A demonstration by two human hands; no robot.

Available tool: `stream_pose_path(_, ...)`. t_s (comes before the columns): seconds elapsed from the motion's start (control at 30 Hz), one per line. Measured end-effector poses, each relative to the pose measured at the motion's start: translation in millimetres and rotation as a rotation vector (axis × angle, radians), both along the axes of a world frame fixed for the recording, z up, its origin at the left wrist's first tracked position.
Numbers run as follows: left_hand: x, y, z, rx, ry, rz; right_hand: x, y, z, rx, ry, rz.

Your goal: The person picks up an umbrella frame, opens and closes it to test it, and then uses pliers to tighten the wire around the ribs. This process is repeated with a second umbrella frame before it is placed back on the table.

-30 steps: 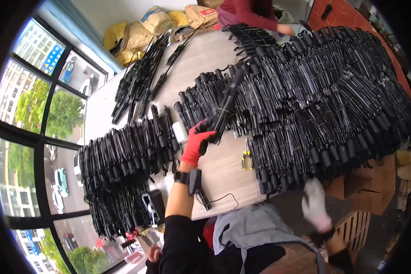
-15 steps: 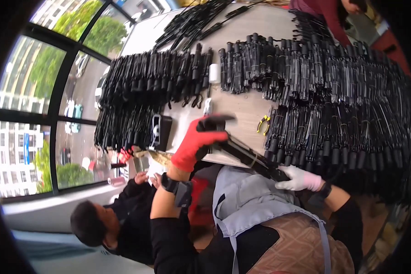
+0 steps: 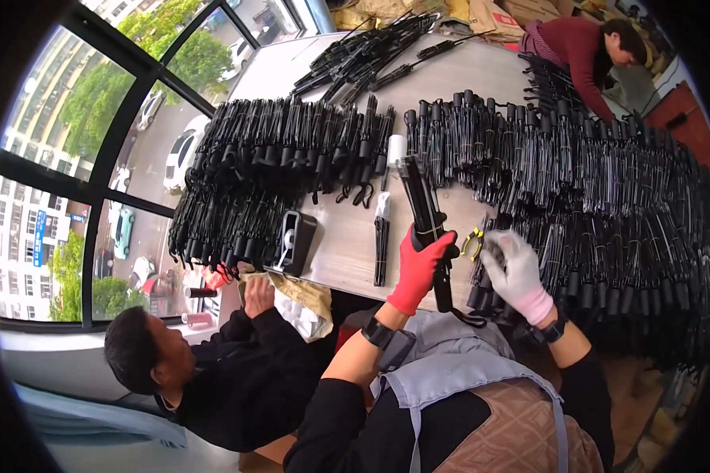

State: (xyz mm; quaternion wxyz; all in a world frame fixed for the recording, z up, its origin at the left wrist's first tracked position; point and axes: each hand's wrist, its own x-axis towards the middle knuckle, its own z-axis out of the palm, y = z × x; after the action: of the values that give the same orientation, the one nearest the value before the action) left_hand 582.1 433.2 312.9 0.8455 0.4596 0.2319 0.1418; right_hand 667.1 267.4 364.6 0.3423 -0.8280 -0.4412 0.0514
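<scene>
My left hand (image 3: 423, 270), in a red and black glove, is closed around a folded umbrella frame (image 3: 420, 193). The frame stands tilted over the table, its thin black ribs pointing away and its dark handle with a wrist loop toward my apron. My right hand (image 3: 519, 276), in a white glove with a pink cuff, hovers to the right of it, fingers curved and apart, holding nothing visible. Close beside that hand lie yellow and black pliers (image 3: 472, 243). Another slim folded umbrella frame (image 3: 381, 246) lies on the table left of my left hand.
Bundled umbrella frames are piled at left (image 3: 237, 150) and right (image 3: 599, 173), with a loose heap (image 3: 363, 59) at the far side. A black tape dispenser (image 3: 296, 240) and a white roll (image 3: 397, 150) stand between. One person (image 3: 229, 378) sits at left; another (image 3: 568, 47) bends at far right.
The umbrella frame has swung from slanting toward my right hand to nearly upright in my left. My right hand has left its end and risen beside the pliers.
</scene>
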Motion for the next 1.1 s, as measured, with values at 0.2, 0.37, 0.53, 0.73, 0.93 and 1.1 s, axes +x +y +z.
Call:
stream_pose_path(0.2, -1.4, 22.7, 7.6, 0.265, -0.004, -0.003, 4.2, 83.6, 17.8, 0.070, -0.485, 0.125)
stream_pose_path(0.37, -7.9, 57.4, 6.0, 0.463, 0.106, -0.116, 3.0, 107.9, -0.5, -0.010, -0.584, 0.142)
stream_pose_path(0.53, -21.6, 73.6, -25.7, 0.860, 0.224, -0.090, 3.5, 108.2, 1.0, 0.154, 0.811, -0.225)
stream_pose_path(0.73, -53.0, 86.4, -59.0, 1.197, 0.150, -0.252, -21.1, 61.1, -26.4, 0.039, 0.007, 0.006)
stream_pose_path(0.93, -65.3, 81.8, -57.5, 1.062, 0.145, -0.615, 22.8, -29.9, 9.6, 0.580, 1.525, -0.324)
stream_pose_path(1.1, -23.3, 50.4, -22.7, -0.057, 0.010, -0.408, 70.5, -62.6, -12.0, 0.903, 1.285, -0.477)
